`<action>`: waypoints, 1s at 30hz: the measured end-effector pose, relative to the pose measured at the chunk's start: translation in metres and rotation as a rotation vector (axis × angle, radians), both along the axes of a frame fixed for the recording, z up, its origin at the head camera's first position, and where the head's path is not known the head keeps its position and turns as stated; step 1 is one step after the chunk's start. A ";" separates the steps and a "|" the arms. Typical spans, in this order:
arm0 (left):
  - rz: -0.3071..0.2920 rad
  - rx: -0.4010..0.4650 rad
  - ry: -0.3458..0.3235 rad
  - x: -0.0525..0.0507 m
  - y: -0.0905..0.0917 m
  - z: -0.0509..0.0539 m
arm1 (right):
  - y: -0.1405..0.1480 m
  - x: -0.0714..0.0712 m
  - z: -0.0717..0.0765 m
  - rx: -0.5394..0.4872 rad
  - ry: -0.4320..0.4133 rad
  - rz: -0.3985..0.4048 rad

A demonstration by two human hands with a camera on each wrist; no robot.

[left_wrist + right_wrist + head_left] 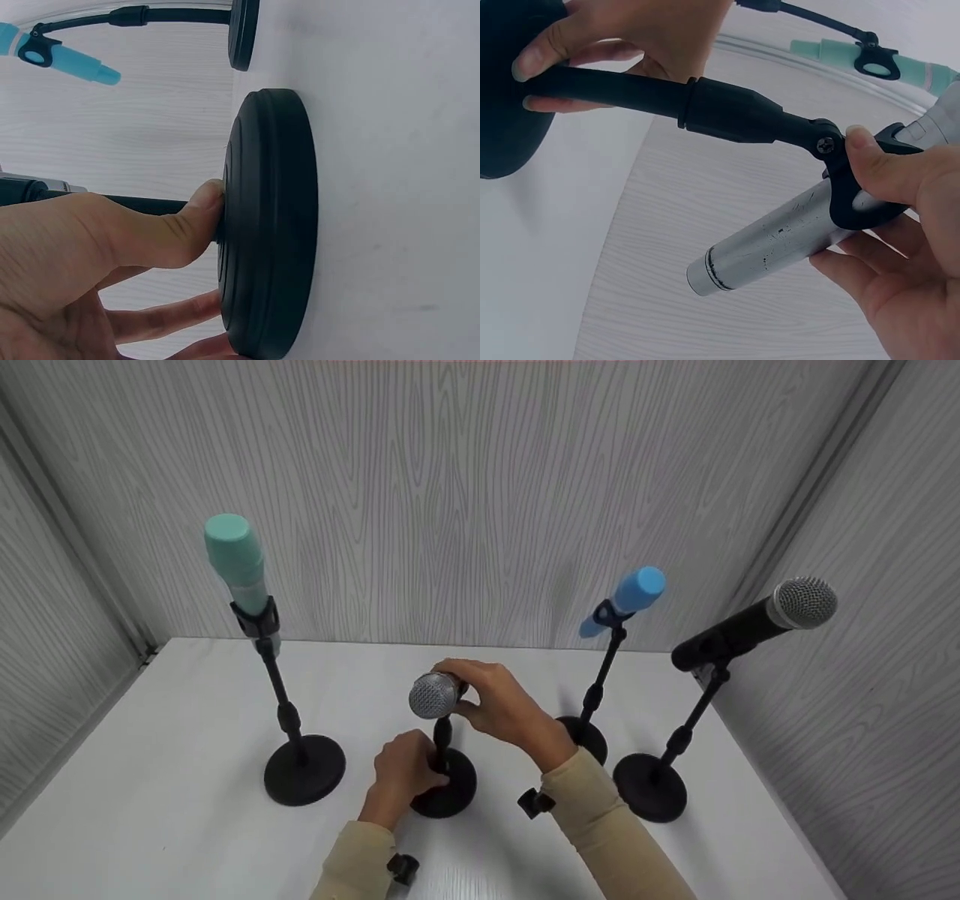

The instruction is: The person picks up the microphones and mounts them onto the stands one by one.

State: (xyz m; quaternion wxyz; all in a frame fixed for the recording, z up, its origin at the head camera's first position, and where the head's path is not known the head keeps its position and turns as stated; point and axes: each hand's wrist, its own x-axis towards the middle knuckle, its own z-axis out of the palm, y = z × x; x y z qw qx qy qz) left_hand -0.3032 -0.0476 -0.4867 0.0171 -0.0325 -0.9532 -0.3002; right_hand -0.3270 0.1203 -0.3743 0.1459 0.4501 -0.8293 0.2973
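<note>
A silver microphone (433,695) with a mesh head sits in the black clip (846,201) of a short desk stand (459,791). My right hand (504,706) grips the microphone and clip; in the right wrist view its thumb presses by the clip's joint and the fingers curl under the scuffed barrel (769,244). Low on the same stand, my left hand (405,769) holds the pole where it meets the round base (274,225). In the left wrist view the thumb lies against the base's top, with other fingers at its lower rim.
To the left stands a mint-green microphone (236,551) on its own stand. On the right are a blue microphone (637,589) and a black one with a silver head (804,603), each on a stand. Wood-grain panels (420,502) enclose the white table (195,825).
</note>
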 end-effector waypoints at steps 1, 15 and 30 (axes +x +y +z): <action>0.000 0.001 -0.002 0.000 0.000 0.000 | 0.002 0.000 -0.001 -0.006 -0.016 0.002; -0.008 0.032 -0.010 0.001 0.004 0.000 | 0.036 0.025 -0.035 -0.366 -0.439 -0.291; -0.008 0.009 -0.027 0.004 0.002 0.001 | -0.010 0.033 -0.067 -0.415 -0.332 -0.320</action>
